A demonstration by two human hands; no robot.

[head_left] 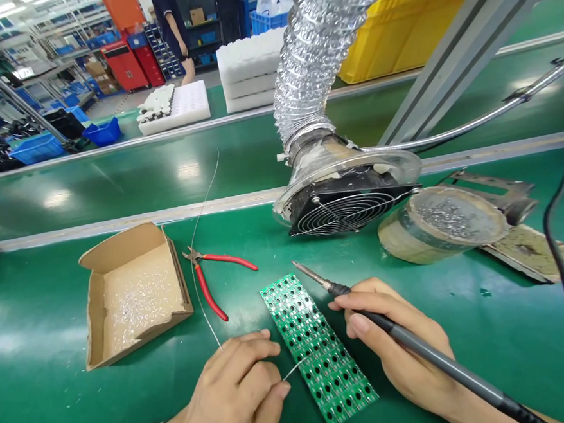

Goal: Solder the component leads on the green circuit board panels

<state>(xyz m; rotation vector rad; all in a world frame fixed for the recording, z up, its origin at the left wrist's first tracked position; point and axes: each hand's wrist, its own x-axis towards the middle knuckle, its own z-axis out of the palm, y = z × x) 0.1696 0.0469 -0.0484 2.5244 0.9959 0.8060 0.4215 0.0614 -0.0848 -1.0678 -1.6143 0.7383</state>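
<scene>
My left hand (241, 385) pinches a thin length of solder wire (295, 367), whose short end reaches over the left edge of a green circuit board panel (321, 350). The wire's long tail rises from behind the fingers and curves away past the cutters. In my right hand (397, 339) is a soldering iron (417, 344), held like a pen. Its tip points up and left, above the far end of the panel and apart from the wire. The panel lies flat, slanted, with rows of dark round holes and shiny pads.
Red-handled cutters (213, 274) lie spread beside a cardboard box (138, 299) holding small wire clippings. A fan hood (349, 200) on a foil duct (323, 47) hangs behind the panel. To the right stand a round tub (442, 226) and a metal iron stand (497, 190). Another person (172, 26) stands far back.
</scene>
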